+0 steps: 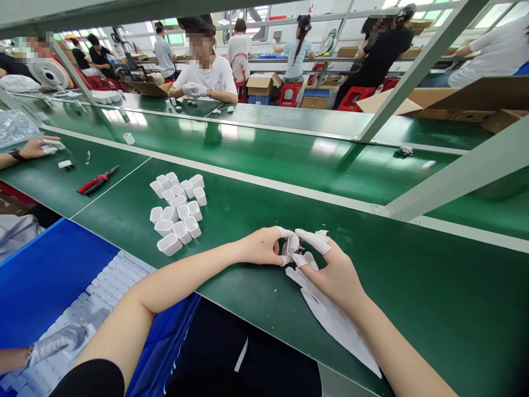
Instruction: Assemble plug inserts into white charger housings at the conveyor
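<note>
My left hand [266, 246], with white covers on its fingertips, pinches a small white plastic housing [293, 244] between thumb and fingers. From the other side my right hand [333, 264], its fingertips also covered, closes on the same housing. Small metal-looking bits show at the housing's right side, partly hidden by the fingers. A flat white glove-like cloth [330, 325] lies on the green bench under my right hand and forearm. Left of my hands stands a loose cluster of several white open-topped plastic cups [181, 231].
Red-handled pliers [97, 181] lie at the left, near a co-worker's hand [39, 148]. A green conveyor belt [256, 146] runs beyond a pale rail, carrying a small part [404, 151]. A slanted metal post [454, 171] rises at right. A blue bin [25, 275] holds stacked white pieces below left.
</note>
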The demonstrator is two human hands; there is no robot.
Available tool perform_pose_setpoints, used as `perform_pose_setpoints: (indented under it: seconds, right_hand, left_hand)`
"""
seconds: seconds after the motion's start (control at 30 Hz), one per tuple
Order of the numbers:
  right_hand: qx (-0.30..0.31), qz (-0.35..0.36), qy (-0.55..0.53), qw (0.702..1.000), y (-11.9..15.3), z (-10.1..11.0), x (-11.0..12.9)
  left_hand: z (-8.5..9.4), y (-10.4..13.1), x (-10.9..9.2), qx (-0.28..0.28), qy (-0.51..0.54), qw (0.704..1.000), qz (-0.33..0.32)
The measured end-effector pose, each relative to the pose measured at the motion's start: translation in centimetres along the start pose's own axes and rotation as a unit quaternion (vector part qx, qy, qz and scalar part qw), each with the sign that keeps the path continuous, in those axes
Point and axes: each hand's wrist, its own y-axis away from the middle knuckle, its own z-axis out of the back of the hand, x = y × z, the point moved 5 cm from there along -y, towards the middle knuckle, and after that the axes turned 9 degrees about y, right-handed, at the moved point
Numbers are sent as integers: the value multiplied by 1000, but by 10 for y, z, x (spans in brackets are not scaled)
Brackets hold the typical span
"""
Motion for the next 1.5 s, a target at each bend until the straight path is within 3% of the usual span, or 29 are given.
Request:
perform_pose_setpoints:
  seconds: [0.33,0.77,0.97,1.27,1.5]
  right_hand:
    - [-57,116,97,987,2,2,10]
    - [-51,74,57,994,1,0,8]
    - [-94,88,51,990,1,-2,10]
    - [-107,25,-2,994,5,-3,6]
    - [-175,-38,-140,974,3,13,1]
  left_hand:
    - [-1,0,-1,5,-11,1000,11]
    - [-1,0,0,4,-27,1000,14]
    - [-2,0,1,5,-32,999,19]
    - [-2,1,-1,0,-27,1000,13]
    - [-3,1,-2,6,-50,999,-8]
